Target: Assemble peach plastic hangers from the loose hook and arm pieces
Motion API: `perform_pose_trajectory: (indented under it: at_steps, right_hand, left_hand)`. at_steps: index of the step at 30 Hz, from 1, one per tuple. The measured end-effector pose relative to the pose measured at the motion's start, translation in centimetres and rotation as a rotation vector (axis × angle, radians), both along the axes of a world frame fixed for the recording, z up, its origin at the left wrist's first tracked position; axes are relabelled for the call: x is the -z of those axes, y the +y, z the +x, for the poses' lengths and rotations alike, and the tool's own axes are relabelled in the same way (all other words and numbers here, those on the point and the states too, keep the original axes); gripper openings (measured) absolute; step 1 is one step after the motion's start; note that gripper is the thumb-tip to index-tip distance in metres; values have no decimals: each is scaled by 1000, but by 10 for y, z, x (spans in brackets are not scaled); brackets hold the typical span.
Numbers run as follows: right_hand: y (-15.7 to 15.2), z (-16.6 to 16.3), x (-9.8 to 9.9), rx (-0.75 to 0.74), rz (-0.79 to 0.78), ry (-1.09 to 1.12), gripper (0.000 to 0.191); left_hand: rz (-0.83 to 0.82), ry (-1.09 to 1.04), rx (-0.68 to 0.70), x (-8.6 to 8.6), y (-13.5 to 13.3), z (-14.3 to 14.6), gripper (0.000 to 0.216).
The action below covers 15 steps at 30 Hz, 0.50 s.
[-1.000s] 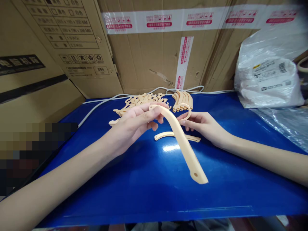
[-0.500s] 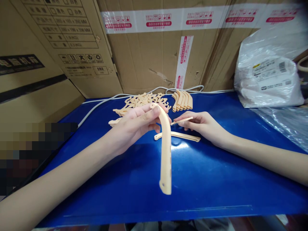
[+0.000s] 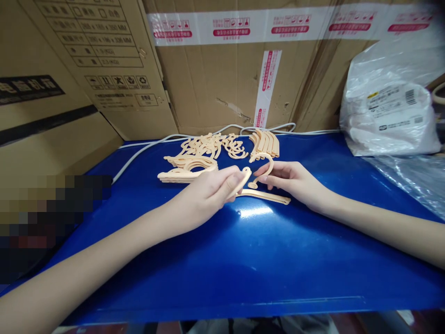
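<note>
My left hand (image 3: 217, 188) is closed around a beige plastic hanger arm (image 3: 246, 175); its holed end sticks out past the thumb, and the rest is hidden by the hand. Between the fingertips of my right hand (image 3: 285, 178) is a beige hanger hook (image 3: 270, 166), its curve upward and its round flat foot low, close to the arm's holed end but apart from it. On the blue table just beneath lies another hanger arm (image 3: 266, 196), its left end covered by my left hand.
At the back are a heap of loose hooks (image 3: 208, 146) and a row of curved arms (image 3: 267, 143). Stacked hanger pieces (image 3: 181, 176) lie left. A white cable (image 3: 139, 147) runs before cardboard boxes (image 3: 222, 83); a plastic-wrapped package (image 3: 389, 111) stands right.
My left hand has turned the hanger arm, which hung toward me before, so its holed end now points at the hook. My right hand has turned the hook upright.
</note>
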State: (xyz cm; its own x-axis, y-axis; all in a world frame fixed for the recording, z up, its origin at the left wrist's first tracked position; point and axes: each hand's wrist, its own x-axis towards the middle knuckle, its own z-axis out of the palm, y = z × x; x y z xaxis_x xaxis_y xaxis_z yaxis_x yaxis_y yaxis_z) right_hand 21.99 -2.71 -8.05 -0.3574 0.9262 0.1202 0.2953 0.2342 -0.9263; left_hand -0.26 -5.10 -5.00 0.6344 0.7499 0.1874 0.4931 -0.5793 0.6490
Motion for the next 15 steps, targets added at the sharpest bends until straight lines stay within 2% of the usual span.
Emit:
perform_pose_trajectory:
  at_steps: [3,5,9,15]
  right_hand:
    - [0,0,0,17,3,-5,22]
    - [1,0,1,18,4,-2,22]
    - [0,-1,0,17,-4,8,21]
    - [-1,-2,-1,11,-31,38,18]
  left_hand:
    - [360,380,-13,3,-1,-3,37]
    - [489,536,0,5,-1,-4,37]
    - [539,652,31,9,-1,-4,31]
    - [554,703,30,9,-1,-1,25]
